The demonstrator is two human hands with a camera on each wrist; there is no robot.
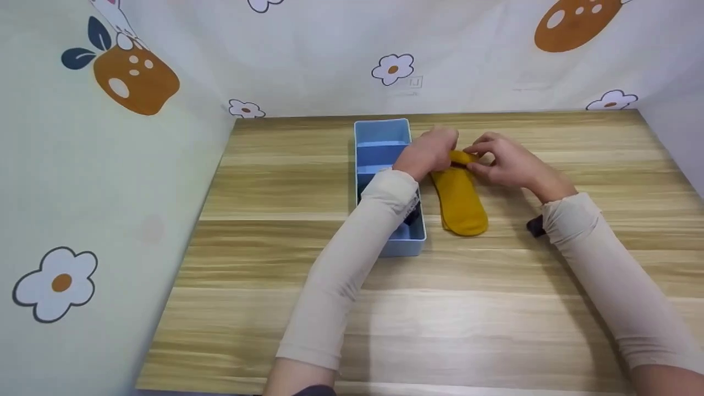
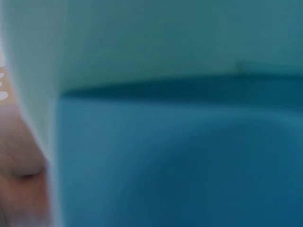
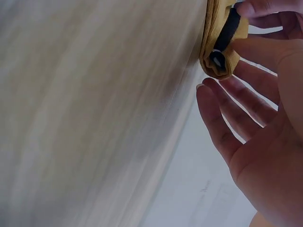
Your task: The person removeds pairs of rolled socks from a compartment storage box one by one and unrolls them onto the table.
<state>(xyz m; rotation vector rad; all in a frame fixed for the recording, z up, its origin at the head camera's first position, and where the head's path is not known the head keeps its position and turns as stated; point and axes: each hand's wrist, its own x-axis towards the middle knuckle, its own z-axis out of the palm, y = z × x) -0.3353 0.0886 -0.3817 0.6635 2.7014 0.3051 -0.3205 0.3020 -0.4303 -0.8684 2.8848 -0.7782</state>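
Note:
A mustard-yellow pair of socks [image 1: 463, 203] lies on the table, its toe end toward me and its far end folded over. At the left of that fold, my left hand [image 1: 430, 149] grips the fabric, fingertips mostly hidden behind the hand. From the other side, my right hand [image 1: 509, 160] pinches the fold between thumb and fingers. The right wrist view shows the rolled yellow layers [image 3: 218, 61] edge-on, with a black strip [image 3: 228, 30] along them. Lower fingers of the right hand are spread beneath the roll.
Left of the socks stands a blue divided box [image 1: 383, 122], partly under my left forearm. Dark fabric with white marks [image 1: 411, 212] sits in its nearer part. Box walls [image 2: 118, 151] fill the left wrist view. A patterned wall covering [image 1: 319, 66] borders the table's back edge.

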